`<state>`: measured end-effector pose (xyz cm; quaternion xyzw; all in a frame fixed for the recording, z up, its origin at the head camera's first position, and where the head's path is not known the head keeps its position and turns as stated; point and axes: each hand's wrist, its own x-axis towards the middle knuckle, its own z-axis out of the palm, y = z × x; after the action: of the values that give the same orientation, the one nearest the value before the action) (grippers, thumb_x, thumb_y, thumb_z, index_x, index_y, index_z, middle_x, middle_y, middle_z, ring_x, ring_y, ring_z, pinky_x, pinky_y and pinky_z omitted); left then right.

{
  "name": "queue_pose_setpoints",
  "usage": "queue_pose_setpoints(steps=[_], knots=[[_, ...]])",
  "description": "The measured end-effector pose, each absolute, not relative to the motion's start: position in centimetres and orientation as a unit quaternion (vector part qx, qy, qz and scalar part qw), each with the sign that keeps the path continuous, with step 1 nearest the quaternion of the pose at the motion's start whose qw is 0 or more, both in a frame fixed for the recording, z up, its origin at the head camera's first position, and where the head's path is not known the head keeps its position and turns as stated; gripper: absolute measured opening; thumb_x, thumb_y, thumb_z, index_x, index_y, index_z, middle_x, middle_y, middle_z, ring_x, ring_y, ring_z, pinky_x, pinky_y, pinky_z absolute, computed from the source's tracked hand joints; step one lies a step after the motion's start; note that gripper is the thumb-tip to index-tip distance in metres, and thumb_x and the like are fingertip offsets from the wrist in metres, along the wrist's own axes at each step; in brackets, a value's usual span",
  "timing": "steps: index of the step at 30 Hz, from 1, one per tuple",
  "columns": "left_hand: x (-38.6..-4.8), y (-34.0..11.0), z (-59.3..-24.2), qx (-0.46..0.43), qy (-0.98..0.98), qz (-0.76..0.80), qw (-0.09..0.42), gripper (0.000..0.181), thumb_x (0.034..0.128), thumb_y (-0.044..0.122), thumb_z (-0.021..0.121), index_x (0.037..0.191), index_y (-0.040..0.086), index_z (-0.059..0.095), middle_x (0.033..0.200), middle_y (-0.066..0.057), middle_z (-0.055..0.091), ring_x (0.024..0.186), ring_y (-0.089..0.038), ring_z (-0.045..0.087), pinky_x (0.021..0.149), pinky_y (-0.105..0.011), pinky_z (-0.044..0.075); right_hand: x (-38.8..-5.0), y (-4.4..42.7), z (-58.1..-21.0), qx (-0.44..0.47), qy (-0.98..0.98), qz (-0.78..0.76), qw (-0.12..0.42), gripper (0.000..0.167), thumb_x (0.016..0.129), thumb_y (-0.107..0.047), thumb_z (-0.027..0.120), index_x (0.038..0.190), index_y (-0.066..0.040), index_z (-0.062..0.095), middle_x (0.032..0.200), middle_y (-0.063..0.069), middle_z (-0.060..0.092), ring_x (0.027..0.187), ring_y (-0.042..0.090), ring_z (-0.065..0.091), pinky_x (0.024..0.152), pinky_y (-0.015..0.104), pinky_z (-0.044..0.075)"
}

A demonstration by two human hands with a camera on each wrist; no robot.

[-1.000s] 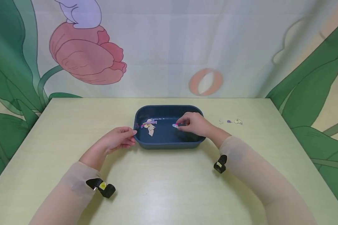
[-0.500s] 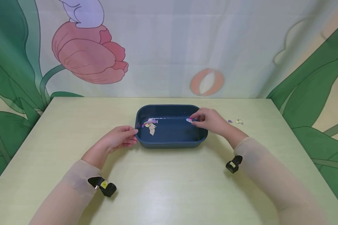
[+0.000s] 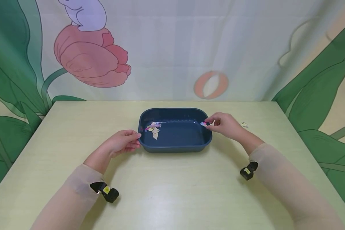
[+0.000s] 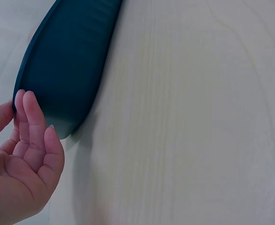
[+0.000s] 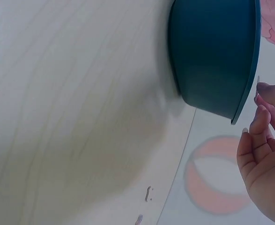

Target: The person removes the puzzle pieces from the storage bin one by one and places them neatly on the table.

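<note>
A dark blue rectangular tray (image 3: 175, 149) stands on the table. My left hand (image 3: 123, 143) pinches its left rim, thumb on the rim and fingers against the outer wall, as the left wrist view (image 4: 32, 154) also shows. Between the thumb and fingertips of my right hand (image 3: 226, 126) is a small flat sticker-like piece (image 3: 203, 124), pink, white and blue, held above the tray's right end. In the right wrist view that piece (image 5: 258, 79) shows only as a thin edge. Several similar cut-out pieces (image 3: 154, 130), cream, purple and pink, lie overlapping at the tray's left end.
To the right of the tray a small pale cut-out (image 3: 244, 125) lies on the table (image 3: 172, 185). Two small pieces, a curved one (image 5: 148, 194) and a purplish one (image 5: 138, 220), appear on the table in the right wrist view. A printed curtain (image 3: 161, 57) hangs behind.
My right hand has moved right with the small piece, from above the tray's middle to its right rim. My left hand keeps its hold on the left rim.
</note>
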<state>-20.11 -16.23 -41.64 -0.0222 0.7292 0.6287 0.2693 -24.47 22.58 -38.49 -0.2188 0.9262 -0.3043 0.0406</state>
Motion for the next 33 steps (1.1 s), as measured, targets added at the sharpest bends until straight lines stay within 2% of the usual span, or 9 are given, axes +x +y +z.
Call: queue_pose_setpoints(steps=[11,18,33], knots=[[-20.1,-16.3,-41.9,-0.022,0.729,0.630,0.267,0.023,0.0963,0.024,0.053,0.095,0.001,0.054,0.077,-0.003,0.063,0.073,-0.016,0.062,0.069,-0.026,0.051,-24.6,23.9,-38.6,-0.198,0.933,-0.297,0.043,0.026,0.085,-0.016,0.070,0.109,-0.006,0.068,0.089,0.006,0.059,0.073,0.021,0.049,0.059,0.030,0.043],[-20.2,-16.2,-41.9,-0.025,0.733,0.627,0.264,0.031,0.0960,0.024,0.053,0.105,-0.005,0.052,0.079,-0.003,0.062,0.073,-0.016,0.061,0.069,-0.026,0.051,-24.5,25.0,-38.4,-0.191,0.933,-0.302,0.031,0.025,0.085,-0.015,0.069,0.107,-0.004,0.068,0.088,0.007,0.059,0.073,0.021,0.048,0.059,0.029,0.041],[-20.2,-16.2,-41.6,-0.024,0.747,0.611,0.261,0.028,0.0963,0.023,0.053,0.103,-0.004,0.053,0.079,-0.004,0.063,0.075,-0.018,0.062,0.071,-0.027,0.051,-24.9,28.6,-38.3,-0.110,0.949,-0.290,0.058,0.030,0.088,-0.019,0.066,0.114,-0.005,0.064,0.099,0.012,0.058,0.084,0.026,0.048,0.066,0.031,0.044]])
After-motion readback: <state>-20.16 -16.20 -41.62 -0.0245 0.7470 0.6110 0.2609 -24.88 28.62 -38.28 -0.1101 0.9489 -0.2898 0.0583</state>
